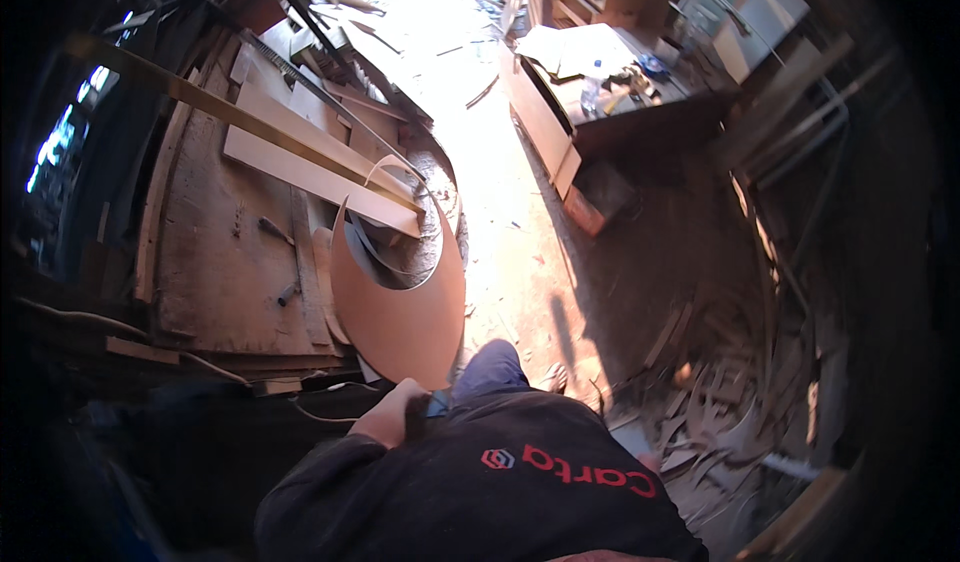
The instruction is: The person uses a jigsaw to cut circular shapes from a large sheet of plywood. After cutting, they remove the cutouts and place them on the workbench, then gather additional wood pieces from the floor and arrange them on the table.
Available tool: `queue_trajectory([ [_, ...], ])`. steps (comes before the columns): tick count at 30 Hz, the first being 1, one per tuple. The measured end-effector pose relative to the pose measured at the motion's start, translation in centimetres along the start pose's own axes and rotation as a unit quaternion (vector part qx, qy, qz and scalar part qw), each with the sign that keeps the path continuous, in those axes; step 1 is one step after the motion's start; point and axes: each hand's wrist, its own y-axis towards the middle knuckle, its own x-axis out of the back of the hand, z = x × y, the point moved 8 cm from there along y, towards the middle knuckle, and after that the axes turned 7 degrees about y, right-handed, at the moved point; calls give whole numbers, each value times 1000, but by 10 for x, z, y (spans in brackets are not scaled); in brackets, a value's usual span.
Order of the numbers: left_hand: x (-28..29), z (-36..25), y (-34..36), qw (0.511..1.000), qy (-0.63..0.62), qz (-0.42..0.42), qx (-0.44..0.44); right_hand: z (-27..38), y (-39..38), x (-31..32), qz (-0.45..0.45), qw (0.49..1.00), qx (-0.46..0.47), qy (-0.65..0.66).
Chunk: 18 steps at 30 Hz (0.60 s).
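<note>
My left hand (390, 412) is low in the middle, beside the lower end of a curved, crescent-cut brown sheet (398, 322), with fingers curled at a small teal object (435, 403) that I cannot make out. The sheet lies at the edge of a wooden worktop (200, 252), with narrower curved strips inside its cut-out. Long boards (305, 177) lie across the worktop, and two small dark hand tools (275, 232) rest on it. At the right edge of my dark shirt, a small patch of skin (646, 459) may be my right hand; its fingers are unclear.
A sunlit walkway (500, 282) runs ahead between the worktop and a cluttered table (670, 87) holding a bottle and papers. An upright board (535, 122) stands along that table's near side. Wood offcuts (715, 392) are heaped on the floor at right. A cable (215, 367) runs along the worktop's front.
</note>
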Motion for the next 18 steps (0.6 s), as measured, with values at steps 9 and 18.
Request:
queue_trajectory([
  [9, 45, -118, 53, 952, -292, 11, 90, 611, 105, -128, 3, 915, 404, 22],
  [18, 325, -169, 222, 923, -338, -164, 90, 678, 89, -298, -84, 933, 333, -110],
])
